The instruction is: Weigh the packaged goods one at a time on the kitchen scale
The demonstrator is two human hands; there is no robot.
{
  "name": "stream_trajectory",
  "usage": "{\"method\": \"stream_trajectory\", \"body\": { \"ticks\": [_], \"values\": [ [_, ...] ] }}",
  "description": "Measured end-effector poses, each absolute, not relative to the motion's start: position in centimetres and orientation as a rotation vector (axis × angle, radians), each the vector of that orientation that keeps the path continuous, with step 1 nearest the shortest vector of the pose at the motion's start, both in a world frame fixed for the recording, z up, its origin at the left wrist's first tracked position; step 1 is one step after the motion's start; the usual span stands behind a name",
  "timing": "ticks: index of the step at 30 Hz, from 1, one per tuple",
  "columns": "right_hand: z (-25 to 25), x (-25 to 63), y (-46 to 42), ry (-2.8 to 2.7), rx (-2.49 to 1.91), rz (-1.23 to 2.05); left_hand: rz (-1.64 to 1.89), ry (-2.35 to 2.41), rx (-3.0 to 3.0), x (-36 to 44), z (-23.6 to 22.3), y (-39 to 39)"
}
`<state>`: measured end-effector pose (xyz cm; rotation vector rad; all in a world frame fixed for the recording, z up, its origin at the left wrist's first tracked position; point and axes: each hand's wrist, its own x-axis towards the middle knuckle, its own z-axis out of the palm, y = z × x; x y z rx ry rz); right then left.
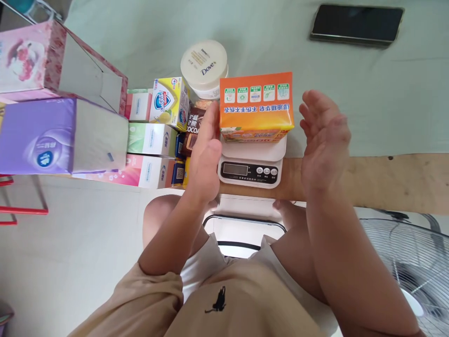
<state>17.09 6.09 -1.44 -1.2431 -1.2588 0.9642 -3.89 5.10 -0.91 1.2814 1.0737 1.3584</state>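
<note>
An orange soap box (pixel 257 105) with Chinese print rests on the platform of a white digital kitchen scale (pixel 250 171). The scale's small display looks blank. My left hand (pixel 206 161) is held edge-on at the box's left side, fingers straight and grasping nothing; whether it touches the box I cannot tell. On the other side, my right hand (pixel 324 145) is apart from the box, palm turned toward it and fingers loosely extended. Partly hidden behind my left hand is a brown cocoa snack pack (pixel 194 128). A round Dove cream jar (pixel 205 65) stands behind the box's left corner.
Left of the scale are a yellow Safeguard soap box (pixel 170 100), a green-and-white carton (pixel 152 139) and a pink carton (pixel 150 172). Farther left lie purple (pixel 35 135) and pink (pixel 26 61) tissue boxes. A phone (pixel 358 23) lies at back right; a fan (pixel 414 271) stands below.
</note>
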Motion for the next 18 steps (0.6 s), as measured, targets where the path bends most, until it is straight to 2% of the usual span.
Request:
{"method": "stream_trajectory", "body": {
  "ticks": [7,18],
  "values": [
    [-1.3,16.6,6.0,-1.277,-1.285,0.98,1.355,1.086,1.282,-4.4,-1.9,5.4],
    [-0.5,16.0,5.8,-1.347,-1.063,1.022,1.242,0.921,1.516,-2.3,0.4,5.3]
  ]
}}
